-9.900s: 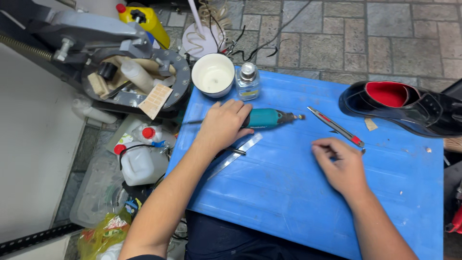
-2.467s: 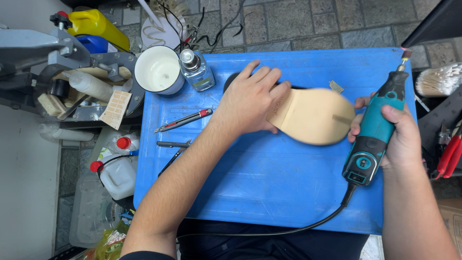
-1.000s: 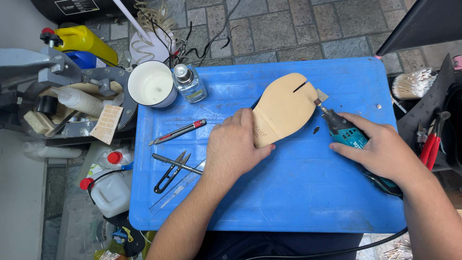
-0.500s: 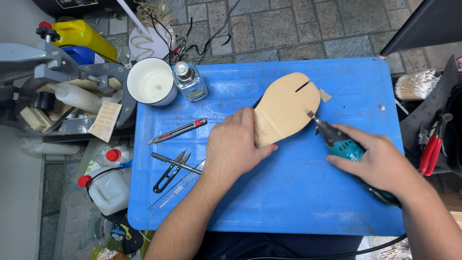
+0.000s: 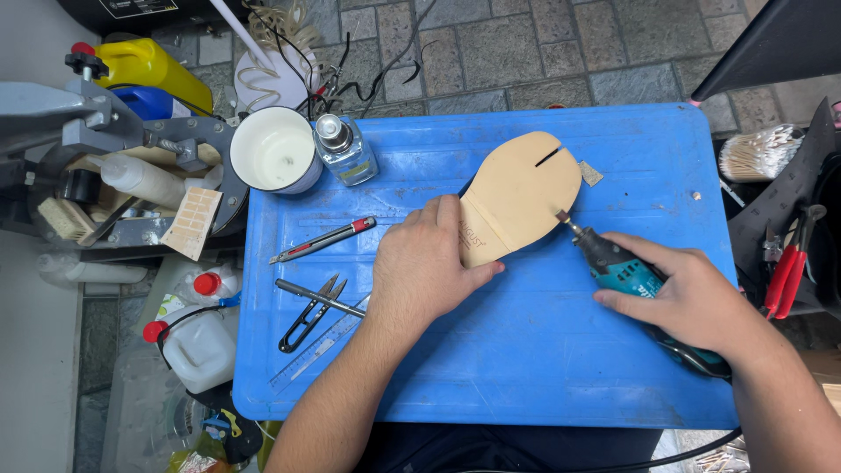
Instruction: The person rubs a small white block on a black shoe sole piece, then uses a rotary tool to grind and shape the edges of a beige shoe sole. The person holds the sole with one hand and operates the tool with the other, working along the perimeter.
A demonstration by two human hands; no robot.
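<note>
Now the left hand (image 5: 420, 271) presses flat on the heel end of the tan shoe sole (image 5: 524, 194) lying on the blue table (image 5: 526, 368), while the right hand (image 5: 692, 298), clamped round the teal rotary tool (image 5: 618, 267), sets its bit at the sole's edge, so grinding looks under way and calls for a steady, light pass along that rim.

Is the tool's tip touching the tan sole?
Touching. The head view shows the rotary tool, held in the right hand, with its tip meeting the right edge of the sole, no gap visible.

sole's heel (image 5: 477, 245) under left hand (image 5: 420, 271)
</note>
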